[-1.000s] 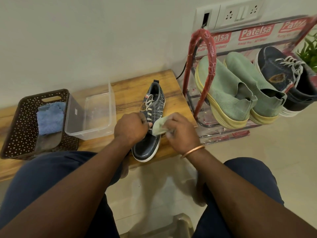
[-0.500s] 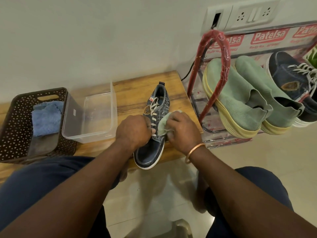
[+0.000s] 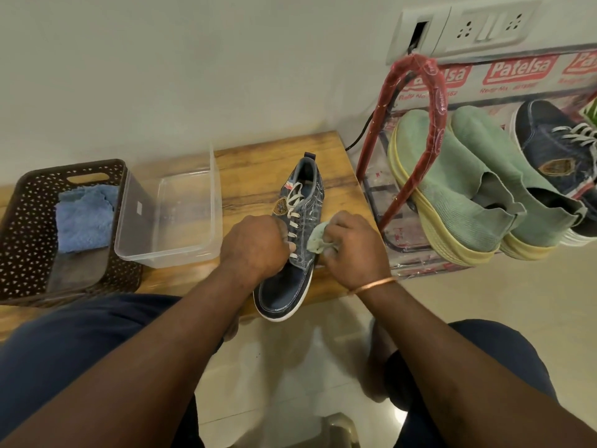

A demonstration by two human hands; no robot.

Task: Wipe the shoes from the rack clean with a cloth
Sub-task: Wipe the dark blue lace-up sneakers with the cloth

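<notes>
- Shoe (image 3: 300, 221) lies on the bench (image 3: 258, 169), toe over the near edge; the left hand (image 3: 255, 244) grips its side, and the right hand (image 3: 352, 247) pinches the cloth (image 3: 316, 241) against it.
- I'd worry that hard rubbing pushes it off that edge.
- Wooden bench against a wall; rack (image 3: 433, 92) to the right, tiled floor.

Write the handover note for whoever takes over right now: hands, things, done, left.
Left hand holds the denim sneaker at its laces, steadying it on the wooden bench.
Right hand pinches the green cloth against the sneaker's side.
Done: one sneaker is off the shoe rack, its wipe under way.
Left: finish it, then wipe the green knit shoes and the other denim sneaker on the rack. A blue cloth lies in the brown basket.
</notes>
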